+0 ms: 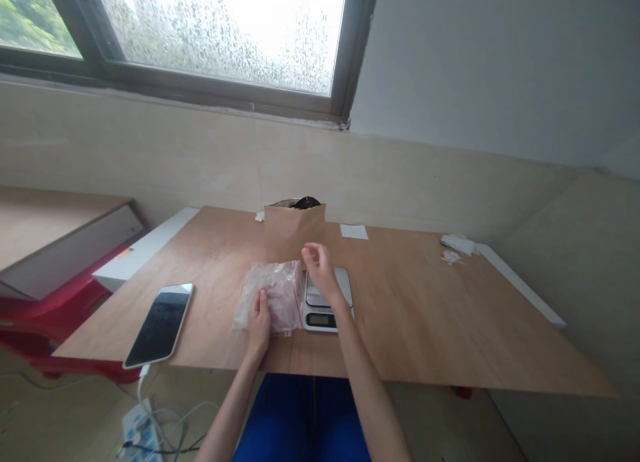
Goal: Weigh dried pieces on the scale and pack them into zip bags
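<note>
My left hand [259, 322] is closed on a clear plastic zip bag [285, 292] with a red seal line, which lies crumpled on the table. Just right of the bag is a small digital kitchen scale [320, 320] with a silver plate and a dark display. Over the scale's plate hovers my right hand [321, 269], its fingers curled together; whether anything small is in them is hidden. Behind both hands stands an open brown paper pouch [294, 229], with something dark showing at its mouth.
A smartphone [161, 325] lies near the table's left front edge, a white cable below it leading to a power strip [141, 429]. A white paper [354, 231] lies at the back, and crumpled wrappers [459, 245] at the back right. A red stool [95, 302] stands left.
</note>
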Motion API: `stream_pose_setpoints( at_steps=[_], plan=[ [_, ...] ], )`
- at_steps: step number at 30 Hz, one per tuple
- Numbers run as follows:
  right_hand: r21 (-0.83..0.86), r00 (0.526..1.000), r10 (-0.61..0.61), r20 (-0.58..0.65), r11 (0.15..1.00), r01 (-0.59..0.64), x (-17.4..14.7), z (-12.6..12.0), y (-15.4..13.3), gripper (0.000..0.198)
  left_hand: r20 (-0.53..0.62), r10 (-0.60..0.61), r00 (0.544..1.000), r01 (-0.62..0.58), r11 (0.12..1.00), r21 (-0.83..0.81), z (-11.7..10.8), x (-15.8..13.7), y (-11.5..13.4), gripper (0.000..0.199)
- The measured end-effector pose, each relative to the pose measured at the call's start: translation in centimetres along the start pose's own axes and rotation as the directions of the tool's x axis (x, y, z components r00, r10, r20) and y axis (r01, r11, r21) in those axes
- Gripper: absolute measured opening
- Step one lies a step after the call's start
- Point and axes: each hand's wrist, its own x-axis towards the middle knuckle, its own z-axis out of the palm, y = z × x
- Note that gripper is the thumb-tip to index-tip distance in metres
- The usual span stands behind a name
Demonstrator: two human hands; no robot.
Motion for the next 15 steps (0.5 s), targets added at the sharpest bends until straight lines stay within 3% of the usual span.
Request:
stream_pose_setpoints(
  at_steps=[2,5,8,12,15],
  plan=[
    [0.048,0.981,0.143,0.129,0.987,-0.150,-2.4,0.6,1.3,0.036,0.002,0.026,1.000,-0.026,1.000,0.001,-0.1,-0.3,0.2,0.038],
    [0.197,0.952,0.237,0.193,0.941,-0.275,-3.9,0.5,2.3,0.032,0.008,0.069,0.998,-0.069,0.998,0.013,-0.3,-1.0,0.8,0.040],
    [0.311,0.946,0.284,0.156,0.895,-0.320,-3.9,-0.6,1.8,0.033,0.048,0.103,0.994,-0.103,0.995,0.004,-0.1,-2.0,2.0,0.040],
    [0.338,0.944,0.312,0.109,0.881,-0.331,-4.1,-2.7,1.1,0.035,0.107,0.028,0.994,-0.023,0.998,-0.050,-0.1,-2.3,4.2,0.041],
    [0.302,0.943,0.327,0.067,0.894,-0.332,-5.2,-4.7,1.7,0.037,0.131,0.029,0.991,-0.040,0.996,0.080,-1.1,-1.1,5.0,0.039]
  ],
)
